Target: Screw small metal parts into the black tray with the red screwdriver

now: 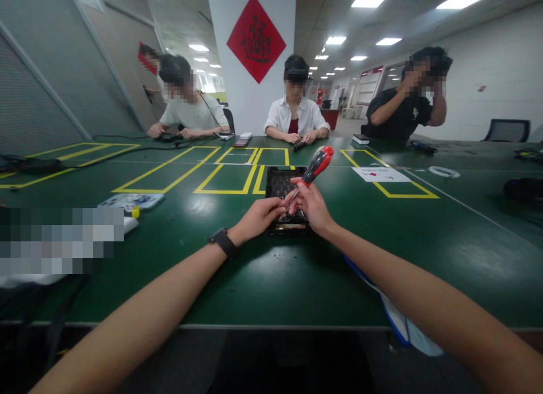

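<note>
My right hand (314,207) is closed around a screwdriver (318,165) with a red and black handle. The handle tilts up to the right, and the thin metal shaft points down to the left. Beside the shaft's tip, my left hand (263,216) has its thumb and fingers pinched together; whatever is between them is too small to tell. Both hands are over a black open case (271,182) on the table, and they hide much of its inside. Small parts seem to lie in the case, but they are not clear.
Yellow tape rectangles mark the green table (254,286). A white paper sheet (382,174) and a white tape ring (443,172) lie to the right. A patterned flat box (132,200) is at the left. Several people sit across the table. Blue-edged cloth (409,326) hangs near my right forearm.
</note>
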Available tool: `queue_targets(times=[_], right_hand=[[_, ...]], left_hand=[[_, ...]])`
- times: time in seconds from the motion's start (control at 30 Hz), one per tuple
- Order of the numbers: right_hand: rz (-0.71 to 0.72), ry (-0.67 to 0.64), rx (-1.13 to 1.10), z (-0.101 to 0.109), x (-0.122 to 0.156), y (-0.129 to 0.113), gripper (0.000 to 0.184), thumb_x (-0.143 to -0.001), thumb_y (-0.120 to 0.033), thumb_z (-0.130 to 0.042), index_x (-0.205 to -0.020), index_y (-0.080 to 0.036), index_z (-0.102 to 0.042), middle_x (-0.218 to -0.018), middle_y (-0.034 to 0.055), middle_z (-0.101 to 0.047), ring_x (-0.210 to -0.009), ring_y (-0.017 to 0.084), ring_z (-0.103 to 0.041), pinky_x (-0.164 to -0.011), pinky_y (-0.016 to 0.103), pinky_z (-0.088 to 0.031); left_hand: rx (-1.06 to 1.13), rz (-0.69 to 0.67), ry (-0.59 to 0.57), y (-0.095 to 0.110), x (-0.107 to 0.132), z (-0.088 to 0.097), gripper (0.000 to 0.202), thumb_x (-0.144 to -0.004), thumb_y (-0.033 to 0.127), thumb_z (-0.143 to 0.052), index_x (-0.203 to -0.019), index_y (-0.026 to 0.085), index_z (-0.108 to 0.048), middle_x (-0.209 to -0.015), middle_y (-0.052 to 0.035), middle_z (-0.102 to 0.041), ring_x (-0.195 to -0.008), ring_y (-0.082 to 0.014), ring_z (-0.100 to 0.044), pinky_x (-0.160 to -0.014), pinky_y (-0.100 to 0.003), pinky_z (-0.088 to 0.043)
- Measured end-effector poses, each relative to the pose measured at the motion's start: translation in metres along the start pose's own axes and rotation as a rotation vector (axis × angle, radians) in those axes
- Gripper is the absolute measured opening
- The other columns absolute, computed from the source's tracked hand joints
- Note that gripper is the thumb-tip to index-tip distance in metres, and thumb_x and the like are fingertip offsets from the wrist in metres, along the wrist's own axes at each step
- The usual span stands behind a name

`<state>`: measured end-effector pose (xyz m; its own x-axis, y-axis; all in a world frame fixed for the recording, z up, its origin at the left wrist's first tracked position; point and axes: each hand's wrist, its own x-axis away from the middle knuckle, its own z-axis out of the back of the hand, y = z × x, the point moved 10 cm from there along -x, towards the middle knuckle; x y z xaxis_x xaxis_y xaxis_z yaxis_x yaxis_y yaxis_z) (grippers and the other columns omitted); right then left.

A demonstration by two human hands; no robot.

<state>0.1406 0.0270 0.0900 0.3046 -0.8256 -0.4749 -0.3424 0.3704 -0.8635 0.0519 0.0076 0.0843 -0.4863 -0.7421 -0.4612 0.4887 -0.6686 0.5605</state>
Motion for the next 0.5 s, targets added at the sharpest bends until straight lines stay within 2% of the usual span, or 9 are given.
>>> queue_targets(times=[0.23, 0.43, 0.5], right_hand=[[0.008, -0.005, 0.007, -0.0016, 0.0017, -0.0037, 0.03, -0.087, -0.045, -0.043, -0.105, -0.022, -0.041, -0.065, -0.0045, -0.06, -0.046, 0.008, -0.053, -0.049, 0.021, -0.044], [0.005, -0.01, 0.008, -0.0006, 0.001, -0.0019, 0.032, -0.088, -0.046, -0.04, -0.106, -0.021, -0.041, -0.069, -0.0021, -0.063, -0.046, 0.008, -0.053, -0.049, 0.021, -0.043], [0.004, -0.003, 0.017, 0.0008, 0.0006, -0.0009, 0.032, -0.087, -0.046, -0.04, -0.105, -0.021, -0.041, -0.068, -0.0022, -0.063, -0.045, 0.008, -0.052, -0.048, 0.021, -0.043]], left_hand=[[-0.008, 0.057, 0.065, -0.0043, -0.0003, 0.0035, 0.025, -0.078, 0.039, -0.058, -0.08, 0.015, -0.055, -0.067, 0.002, -0.052, -0.059, -0.0097, -0.042, -0.057, -0.022, -0.034], [0.007, -0.022, 0.014, 0.0037, 0.0003, 0.0019, 0.024, -0.086, 0.032, -0.044, -0.082, 0.015, -0.061, -0.072, -0.0007, -0.058, -0.067, -0.0113, -0.049, -0.065, -0.024, -0.038], [-0.013, -0.021, 0.013, 0.004, 0.0003, 0.0012, 0.024, -0.086, 0.033, -0.046, -0.081, 0.015, -0.061, -0.071, -0.0007, -0.058, -0.066, -0.0114, -0.049, -0.064, -0.024, -0.037]])
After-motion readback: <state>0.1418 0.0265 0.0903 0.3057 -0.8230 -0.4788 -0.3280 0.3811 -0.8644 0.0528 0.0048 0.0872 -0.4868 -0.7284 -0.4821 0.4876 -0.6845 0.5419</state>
